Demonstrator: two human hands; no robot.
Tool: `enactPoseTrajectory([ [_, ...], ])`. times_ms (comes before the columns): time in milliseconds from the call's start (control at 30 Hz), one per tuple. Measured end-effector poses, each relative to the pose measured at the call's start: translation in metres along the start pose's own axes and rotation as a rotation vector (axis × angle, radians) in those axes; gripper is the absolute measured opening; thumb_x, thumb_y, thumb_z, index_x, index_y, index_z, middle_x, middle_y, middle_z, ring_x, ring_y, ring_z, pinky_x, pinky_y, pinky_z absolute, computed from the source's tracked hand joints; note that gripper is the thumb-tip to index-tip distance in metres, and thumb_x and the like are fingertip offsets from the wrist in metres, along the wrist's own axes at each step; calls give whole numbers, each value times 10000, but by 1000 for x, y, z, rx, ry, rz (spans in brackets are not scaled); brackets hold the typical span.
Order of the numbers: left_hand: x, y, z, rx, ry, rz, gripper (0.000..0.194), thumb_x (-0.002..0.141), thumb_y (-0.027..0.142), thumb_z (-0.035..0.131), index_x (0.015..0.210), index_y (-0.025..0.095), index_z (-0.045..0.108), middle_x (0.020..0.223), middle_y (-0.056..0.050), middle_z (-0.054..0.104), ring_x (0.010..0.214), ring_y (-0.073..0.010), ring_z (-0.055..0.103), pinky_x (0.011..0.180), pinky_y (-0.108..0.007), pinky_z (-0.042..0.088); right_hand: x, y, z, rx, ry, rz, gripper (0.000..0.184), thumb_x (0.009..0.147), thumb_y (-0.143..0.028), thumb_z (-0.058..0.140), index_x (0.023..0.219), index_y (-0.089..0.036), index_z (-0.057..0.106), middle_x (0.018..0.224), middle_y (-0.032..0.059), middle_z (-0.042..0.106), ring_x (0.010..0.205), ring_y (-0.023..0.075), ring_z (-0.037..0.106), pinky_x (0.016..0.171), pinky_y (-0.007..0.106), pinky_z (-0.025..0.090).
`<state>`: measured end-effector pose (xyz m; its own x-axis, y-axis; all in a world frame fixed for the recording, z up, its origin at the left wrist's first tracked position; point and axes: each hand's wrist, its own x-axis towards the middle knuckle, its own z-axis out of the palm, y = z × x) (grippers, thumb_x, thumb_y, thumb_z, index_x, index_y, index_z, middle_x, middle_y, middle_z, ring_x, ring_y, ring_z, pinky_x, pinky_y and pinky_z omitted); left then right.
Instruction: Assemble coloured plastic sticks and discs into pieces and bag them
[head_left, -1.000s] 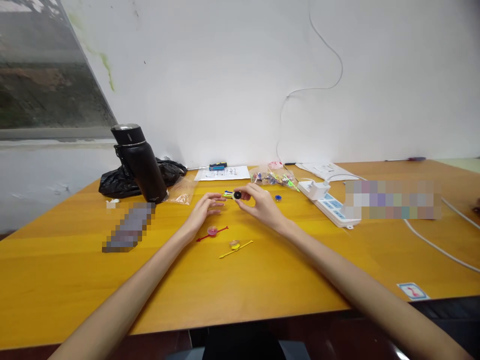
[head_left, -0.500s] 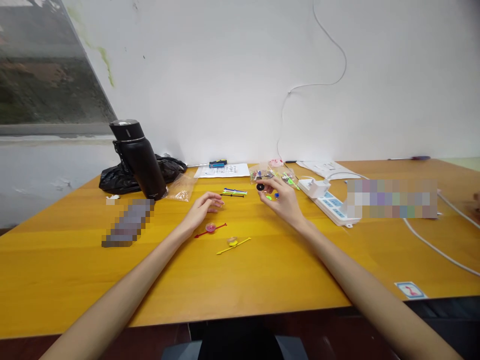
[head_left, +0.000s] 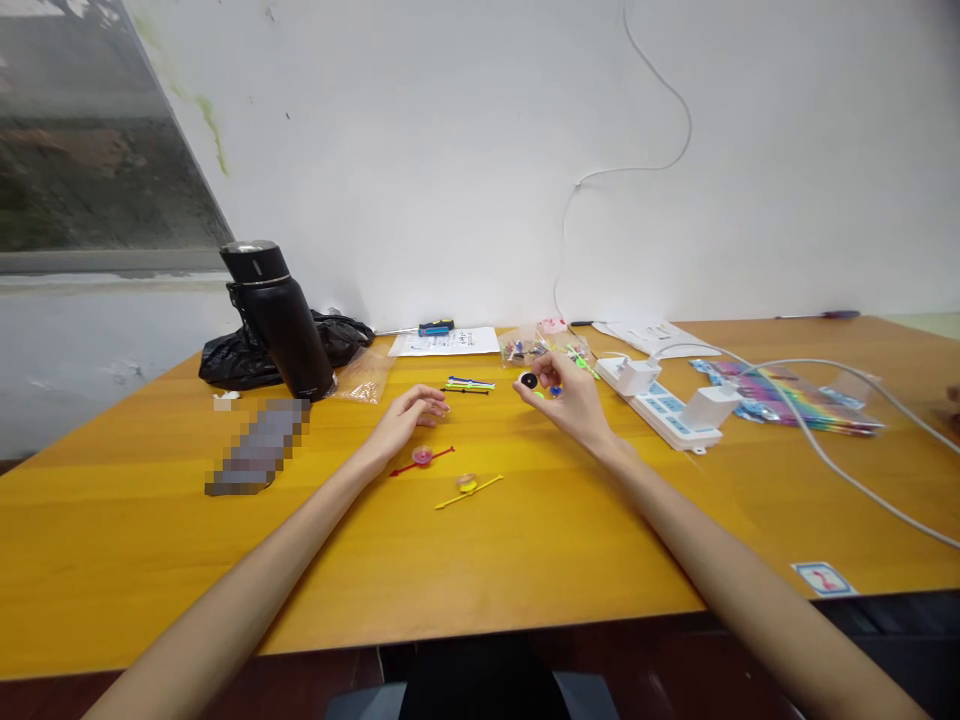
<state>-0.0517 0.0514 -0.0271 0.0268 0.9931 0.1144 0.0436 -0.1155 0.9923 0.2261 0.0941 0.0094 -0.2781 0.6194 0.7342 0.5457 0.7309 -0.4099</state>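
My right hand (head_left: 571, 402) pinches a small round black disc (head_left: 529, 381) between thumb and fingers, above the table. Beneath it, partly hidden, lie a blue piece (head_left: 556, 391) and a bright green one. My left hand (head_left: 409, 424) rests on the table with fingers loosely curved and nothing visible in them. Just right of its fingertips are several thin plastic arrows (head_left: 469, 385) in blue, white, green and black. Nearer to me lie a red arrow (head_left: 442, 456) with a clear-topped red disc (head_left: 422, 456) and a yellow arrow (head_left: 487, 484) with a similar yellow disc (head_left: 466, 483).
A black bottle (head_left: 279, 325) stands at left by a black plastic bag (head_left: 225, 358) and a blurred-out flat object (head_left: 259, 447). Behind are a screwdriver (head_left: 435, 328) and a bag of colourful parts (head_left: 525, 350). A power strip (head_left: 660, 405) with cables and rainbow-coloured packets (head_left: 802, 395) lie right.
My right hand has tilted slightly, and the black disc has shifted a little right and down, its flat face turned more toward me. My left hand has hardly moved.
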Motion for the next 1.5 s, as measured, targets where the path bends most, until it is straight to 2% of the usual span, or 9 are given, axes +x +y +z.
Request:
enactPoseTrajectory([
  [267,1,0,-1,31,-16,8,197,822,306,565,949,192,664,993,-80,720,929,-184,659,821,-298,498,4,24,-10,-95,91,154,276,893,-474,610,876,-221,501,670,-32,497,590,139,462,600,266,373],
  [433,-2,4,-3,160,-138,26,193,808,293,578,952,221,684,935,-79,717,788,-178,619,620,-270,460,8,51,-23,-117,167,305,308,926,-501,531,1025,-209,525,674,-24,540,606,165,524,592,272,385],
  [567,-12,15,-3,219,-237,17,163,816,288,585,928,229,688,877,-73,687,613,-143,550,539,-269,430,6,65,-28,-344,-99,396,273,895,-445,561,1008,-197,568,724,27,629,656,195,587,609,284,374],
  [767,-19,27,-5,216,-299,-24,138,829,277,579,929,206,642,805,-58,654,589,-131,571,505,-243,440,-4,76,-33,-595,-571,630,317,833,-471,588,937,-175,634,948,152,720,829,293,665,647,337,416],
  [933,-22,32,-5,258,-397,-113,176,857,272,550,1003,183,592,889,-64,672,592,-96,574,448,-182,391,-3,69,-33,-611,-633,654,413,855,-470,561,1112,-150,603,1086,167,711,960,320,678,731,355,445],
  [1100,-21,27,-4,214,-450,-135,188,891,316,534,1025,188,566,883,-73,655,604,-118,598,426,-191,394,0,54,-32,-609,-485,670,483,911,-534,484,1179,-137,548,1097,180,699,996,341,665,772,382,447],
  [1300,-18,24,-2,41,-384,-88,182,877,316,591,1019,202,596,804,-15,565,583,-90,508,452,-187,370,3,44,-26,-483,-242,510,348,980,-448,400,1095,-164,565,801,88,677,774,261,640,702,334,415],
  [1400,-16,24,0,-102,-342,-43,194,833,264,637,1014,199,615,804,6,515,609,-80,472,478,-177,340,-1,29,-12,-195,-262,291,244,986,-338,411,1115,-193,559,742,23,640,656,189,588,653,290,410],
  [1500,-15,23,3,-287,-301,-61,258,765,163,655,1016,205,609,827,25,489,604,-57,417,481,-156,295,-10,0,7,41,-359,50,277,955,-233,472,1223,-222,539,884,23,658,721,162,598,698,275,451],
])
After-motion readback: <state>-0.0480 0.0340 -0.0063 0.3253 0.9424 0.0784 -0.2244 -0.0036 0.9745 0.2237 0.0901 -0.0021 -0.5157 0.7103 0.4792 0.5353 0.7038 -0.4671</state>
